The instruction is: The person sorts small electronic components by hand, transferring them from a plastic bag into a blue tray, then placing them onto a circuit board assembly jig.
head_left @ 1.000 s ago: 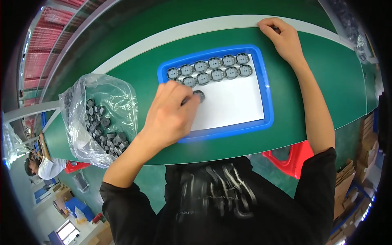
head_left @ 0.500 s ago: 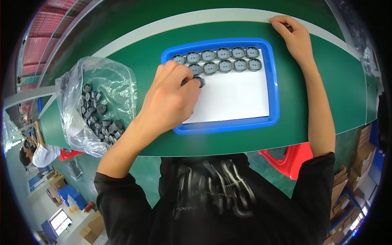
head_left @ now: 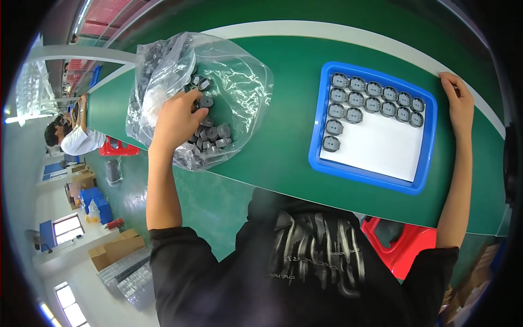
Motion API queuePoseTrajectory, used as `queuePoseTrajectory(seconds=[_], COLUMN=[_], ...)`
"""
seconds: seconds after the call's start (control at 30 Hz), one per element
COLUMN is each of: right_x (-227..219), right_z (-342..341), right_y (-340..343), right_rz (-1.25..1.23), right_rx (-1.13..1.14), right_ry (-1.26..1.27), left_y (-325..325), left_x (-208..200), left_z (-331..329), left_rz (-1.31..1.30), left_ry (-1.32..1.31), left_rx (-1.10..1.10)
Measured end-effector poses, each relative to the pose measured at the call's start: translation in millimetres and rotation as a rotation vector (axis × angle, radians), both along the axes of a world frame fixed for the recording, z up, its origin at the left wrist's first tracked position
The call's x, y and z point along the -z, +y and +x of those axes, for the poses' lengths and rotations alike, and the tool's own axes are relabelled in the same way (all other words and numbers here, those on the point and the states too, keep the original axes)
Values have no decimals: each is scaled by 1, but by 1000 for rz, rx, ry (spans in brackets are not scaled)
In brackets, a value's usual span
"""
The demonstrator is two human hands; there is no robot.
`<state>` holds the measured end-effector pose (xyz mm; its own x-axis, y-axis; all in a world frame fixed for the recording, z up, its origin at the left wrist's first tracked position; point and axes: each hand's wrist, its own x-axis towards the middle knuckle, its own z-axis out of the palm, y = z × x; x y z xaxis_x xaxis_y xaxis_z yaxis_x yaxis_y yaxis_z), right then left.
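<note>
Green bench (head_left: 291,109), clear bag (head_left: 248,84), blue tray (head_left: 320,117)

The left hand (head_left: 178,120) spreads its fingers about a gray part (head_left: 206,102) in the bag; I can't tell if they grip it. Similar pieces (head_left: 357,84) line the tray's top and left. The right hand (head_left: 460,103) curls at the pale border (head_left: 305,29), any hold hidden.

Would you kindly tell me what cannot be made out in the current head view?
In the head view:
Under the left hand: hidden by its back.
Inside the right hand: hidden by its curl.
Exact count of dark parts in the clear bag: hidden by overlap.
The co-worker's work: too small, far off.
</note>
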<state>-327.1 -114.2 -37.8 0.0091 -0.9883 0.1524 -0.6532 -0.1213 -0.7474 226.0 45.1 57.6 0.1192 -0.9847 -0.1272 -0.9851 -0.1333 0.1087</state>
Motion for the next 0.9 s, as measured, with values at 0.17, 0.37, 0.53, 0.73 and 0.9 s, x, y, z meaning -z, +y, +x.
queuePoseTrajectory(seconds=[0.17, 0.37, 0.53, 0.73, 0.9], right_x=[-18, 19, -11, -14, -12], right_z=[-14, 16, 22, 12, 14], right_y=[-2, 12, 23, 30, 21], right_rz=[-16, -52, -313, -323, -348], right_rx=[29, 33, -60, -28, -86], right_ry=[8, -107, 19, 74, 40], left_y=[-21, -10, -15, -12, -17], left_x=[-4, 15, -9, -7, 16], left_z=[-8, -10, -31, -25, -49], left_rz=[-62, -116, 106, -41, -283], left_ry=[22, 95, -40, -11, 42], left_rx=[85, 174, 137, 167, 411])
